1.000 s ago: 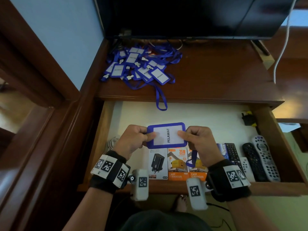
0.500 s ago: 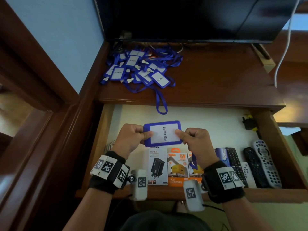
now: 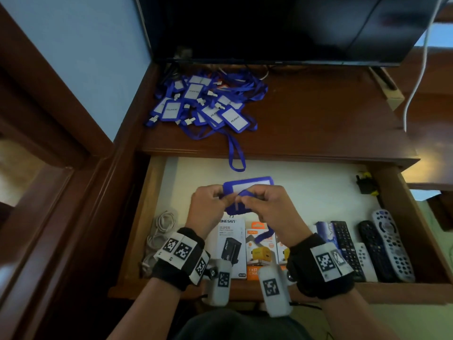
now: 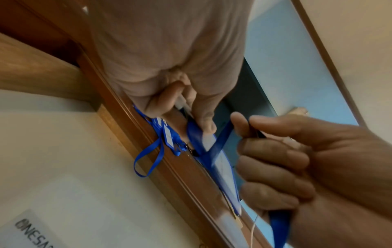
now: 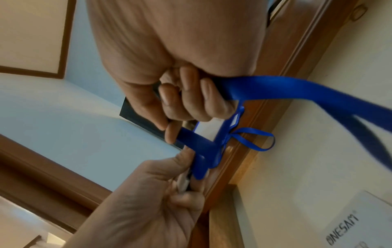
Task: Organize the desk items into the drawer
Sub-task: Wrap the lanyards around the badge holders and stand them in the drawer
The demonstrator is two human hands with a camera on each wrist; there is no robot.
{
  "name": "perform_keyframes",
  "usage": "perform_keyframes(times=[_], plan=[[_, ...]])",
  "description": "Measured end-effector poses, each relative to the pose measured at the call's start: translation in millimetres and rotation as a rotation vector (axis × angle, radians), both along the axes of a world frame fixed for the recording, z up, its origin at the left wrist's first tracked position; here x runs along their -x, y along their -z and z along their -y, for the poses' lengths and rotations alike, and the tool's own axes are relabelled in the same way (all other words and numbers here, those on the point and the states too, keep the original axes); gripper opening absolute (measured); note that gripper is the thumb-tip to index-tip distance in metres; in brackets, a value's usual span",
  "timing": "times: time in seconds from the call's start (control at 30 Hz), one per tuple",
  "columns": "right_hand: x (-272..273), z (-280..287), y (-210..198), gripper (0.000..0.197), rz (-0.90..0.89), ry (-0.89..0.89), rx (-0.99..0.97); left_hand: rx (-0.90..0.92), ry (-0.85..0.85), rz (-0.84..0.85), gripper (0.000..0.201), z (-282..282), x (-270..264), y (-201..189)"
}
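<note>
Over the open drawer (image 3: 416,217) I hold a blue badge holder (image 3: 247,184) with a white card in it. My left hand (image 3: 210,204) pinches its left end by the white clip (image 4: 182,104). My right hand (image 3: 267,204) grips the badge's blue lanyard strap (image 5: 297,90) and draws it across the card's face (image 4: 220,139). The strap's tail hangs down over the charger boxes (image 3: 263,235). In the right wrist view the badge holder (image 5: 207,132) sits between my right hand (image 5: 186,104) and my left hand (image 5: 169,193). A pile of several matching badges (image 3: 203,104) lies on the desk top.
The drawer holds white cables (image 3: 161,227) at the left, charger boxes (image 3: 231,244) at the front, several remotes (image 3: 389,241) at the right and a black plug (image 3: 365,185) in the back right corner. One lanyard loop (image 3: 236,155) hangs over the desk edge. A monitor (image 3: 269,28) stands behind.
My hands have come closer together over the badge. The right hand has pulled the lanyard strap across the card's face, which showed uncovered before.
</note>
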State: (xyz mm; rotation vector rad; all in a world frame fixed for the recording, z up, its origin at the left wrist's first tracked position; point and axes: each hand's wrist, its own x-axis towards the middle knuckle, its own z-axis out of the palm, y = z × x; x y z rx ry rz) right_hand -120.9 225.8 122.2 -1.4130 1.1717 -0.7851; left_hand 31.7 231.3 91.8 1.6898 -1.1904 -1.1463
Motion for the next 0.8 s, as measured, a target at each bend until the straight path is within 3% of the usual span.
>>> perform_keyframes(times=[0.2, 0.4, 0.57, 0.8], plan=[[12, 13, 2, 0.014, -0.233, 0.015, 0.073, -0.008, 0.232, 0.093, 0.004, 0, 2, -5], [34, 21, 6, 0.012, -0.285, 0.065, 0.102, -0.086, 0.349, 0.076, 0.004, -1, -5, -11], [47, 12, 12, 0.015, -0.153, -0.041, -0.045, -0.125, 0.434, -0.110, 0.007, -6, -11, -16], [37, -12, 32, 0.047, 0.189, 0.079, -0.256, -0.038, 0.203, -0.466, 0.021, -18, 0, -10]])
